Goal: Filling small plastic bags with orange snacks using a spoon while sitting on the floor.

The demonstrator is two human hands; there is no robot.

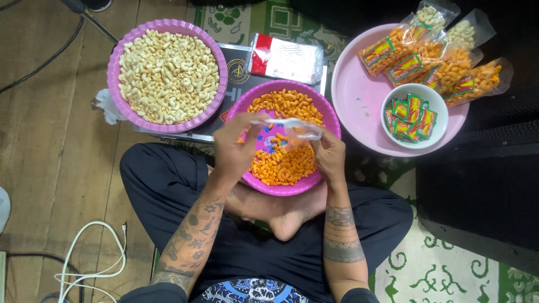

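Both hands hold one small clear plastic bag (292,128) stretched between them, above a purple bowl (331,120) of orange curled snacks. My left hand (236,147) pinches the bag's left end. The right end is gripped by my right hand (328,154). The bag looks empty. The bowl rests in front of my crossed legs.
A larger purple bowl (115,84) of pale curled snacks sits at the left. A pink tray (351,95) at the right carries filled snack bags (426,59) and a white bowl (441,109) of small green-and-red labels. A red-and-white packet (286,59) lies behind. White cable (92,258) lies on the wooden floor.
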